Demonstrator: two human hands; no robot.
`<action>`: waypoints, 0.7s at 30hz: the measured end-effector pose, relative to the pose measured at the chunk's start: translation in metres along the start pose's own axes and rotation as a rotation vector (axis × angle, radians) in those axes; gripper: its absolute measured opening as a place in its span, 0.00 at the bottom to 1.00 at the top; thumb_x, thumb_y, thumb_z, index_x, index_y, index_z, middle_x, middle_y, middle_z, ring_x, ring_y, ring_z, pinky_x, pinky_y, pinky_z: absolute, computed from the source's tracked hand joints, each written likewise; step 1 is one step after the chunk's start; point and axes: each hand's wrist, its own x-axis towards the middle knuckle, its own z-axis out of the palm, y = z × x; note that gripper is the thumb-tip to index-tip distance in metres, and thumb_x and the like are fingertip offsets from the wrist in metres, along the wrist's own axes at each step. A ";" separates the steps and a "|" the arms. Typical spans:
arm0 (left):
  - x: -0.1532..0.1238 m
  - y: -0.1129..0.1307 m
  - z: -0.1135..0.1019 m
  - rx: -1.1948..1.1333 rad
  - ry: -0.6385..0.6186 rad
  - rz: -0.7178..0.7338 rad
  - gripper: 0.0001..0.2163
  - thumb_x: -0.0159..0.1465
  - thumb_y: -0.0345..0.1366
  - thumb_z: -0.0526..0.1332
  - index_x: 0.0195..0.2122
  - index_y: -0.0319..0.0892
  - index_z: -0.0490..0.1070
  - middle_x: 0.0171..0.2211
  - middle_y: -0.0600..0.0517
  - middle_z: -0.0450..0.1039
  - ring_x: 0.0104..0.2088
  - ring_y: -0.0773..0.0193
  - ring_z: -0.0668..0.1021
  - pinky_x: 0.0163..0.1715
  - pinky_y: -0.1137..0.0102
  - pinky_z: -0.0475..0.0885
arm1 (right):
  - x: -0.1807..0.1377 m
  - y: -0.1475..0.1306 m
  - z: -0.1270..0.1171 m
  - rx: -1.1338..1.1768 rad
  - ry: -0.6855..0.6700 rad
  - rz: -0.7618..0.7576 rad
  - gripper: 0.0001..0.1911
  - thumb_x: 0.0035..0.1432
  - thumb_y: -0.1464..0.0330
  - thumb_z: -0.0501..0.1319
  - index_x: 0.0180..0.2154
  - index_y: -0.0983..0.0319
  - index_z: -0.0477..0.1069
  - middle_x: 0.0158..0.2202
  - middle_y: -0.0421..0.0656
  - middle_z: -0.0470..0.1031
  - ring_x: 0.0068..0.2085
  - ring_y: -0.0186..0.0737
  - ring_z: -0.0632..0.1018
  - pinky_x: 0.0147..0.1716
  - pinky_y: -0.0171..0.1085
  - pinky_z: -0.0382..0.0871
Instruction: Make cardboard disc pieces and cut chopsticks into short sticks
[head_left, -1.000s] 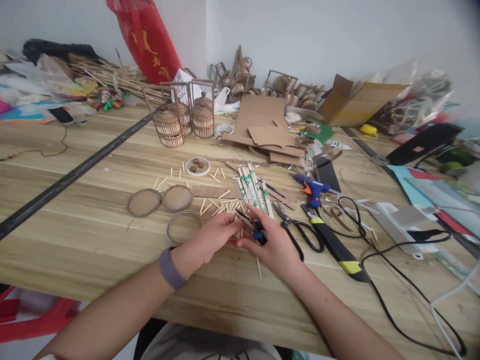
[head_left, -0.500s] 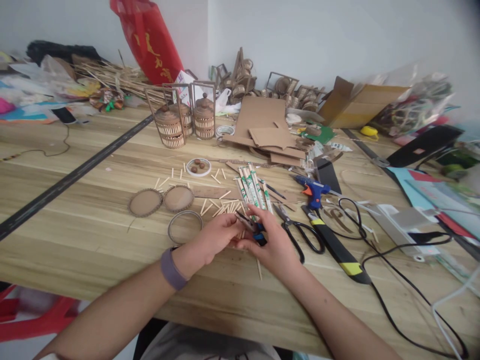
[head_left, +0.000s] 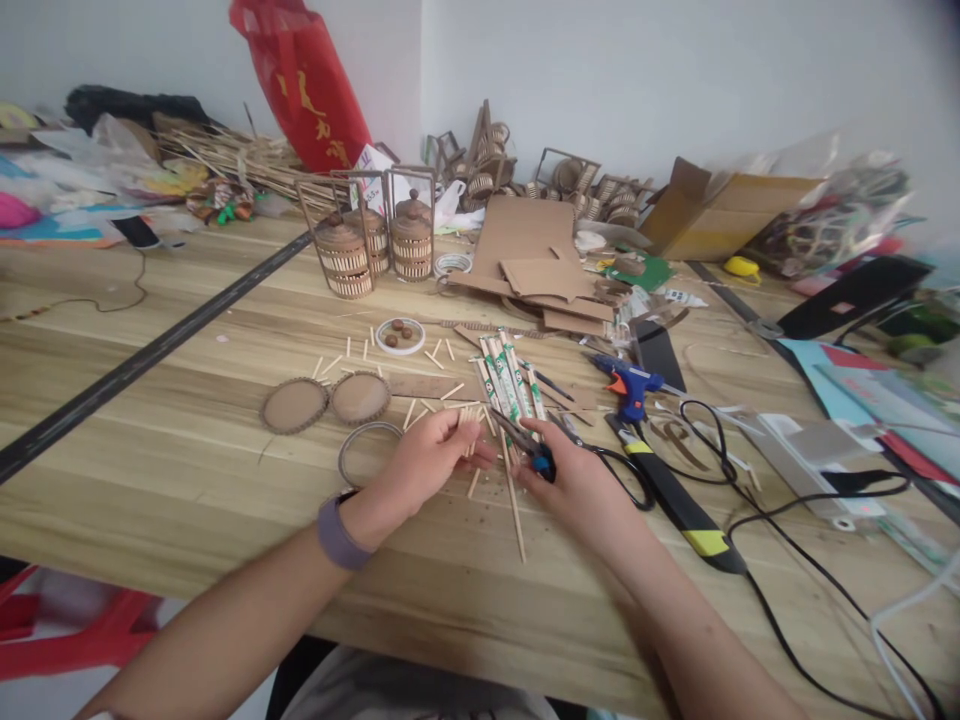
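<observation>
My left hand (head_left: 435, 450) is closed, pinching several short wooden sticks (head_left: 471, 415) between thumb and fingers. In my right hand (head_left: 574, 480) is a pair of pliers (head_left: 517, 435) with blue-and-black handles; its dark jaws point left toward the sticks, apart from them. A long thin stick (head_left: 516, 510) lies on the table between the hands. Just beyond are paper-wrapped chopsticks (head_left: 506, 370) with green print and scattered short stick pieces. To the left lie two round brown discs with ridged rims, (head_left: 294, 405) and a bare ring (head_left: 367, 450) partly behind my left wrist.
Black-handled scissors (head_left: 626, 470), a blue glue gun (head_left: 630, 385) and a black-and-yellow cutter (head_left: 682, 500) lie right, among black cables. A white ring (head_left: 400, 336) holds brown beads. Small lidded baskets (head_left: 345, 260), cardboard (head_left: 525, 235) and a red bag (head_left: 307, 90) stand behind.
My hands have moved apart. The pliers have drawn back to the right from the left hand, and the sticks in the left hand and the long stick now show more fully.
</observation>
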 end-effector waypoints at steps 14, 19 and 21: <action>0.006 0.004 -0.013 0.151 0.159 0.173 0.18 0.63 0.51 0.58 0.35 0.39 0.74 0.34 0.46 0.80 0.38 0.55 0.80 0.37 0.66 0.72 | -0.005 -0.012 0.009 -0.307 -0.163 -0.008 0.26 0.57 0.71 0.55 0.58 0.65 0.63 0.38 0.52 0.81 0.37 0.51 0.81 0.29 0.37 0.64; 0.005 0.004 -0.013 0.194 0.196 0.206 0.20 0.63 0.52 0.57 0.40 0.40 0.76 0.40 0.46 0.81 0.45 0.53 0.79 0.44 0.65 0.71 | -0.003 -0.006 0.005 -0.132 -0.095 -0.007 0.24 0.56 0.70 0.57 0.55 0.63 0.67 0.40 0.50 0.81 0.39 0.49 0.81 0.33 0.36 0.66; 0.005 0.003 -0.014 0.185 0.199 0.217 0.21 0.64 0.52 0.56 0.46 0.40 0.76 0.44 0.45 0.80 0.48 0.53 0.78 0.48 0.65 0.70 | -0.002 -0.004 0.005 -0.042 -0.081 -0.016 0.24 0.56 0.71 0.57 0.55 0.62 0.67 0.42 0.50 0.81 0.41 0.49 0.80 0.36 0.37 0.67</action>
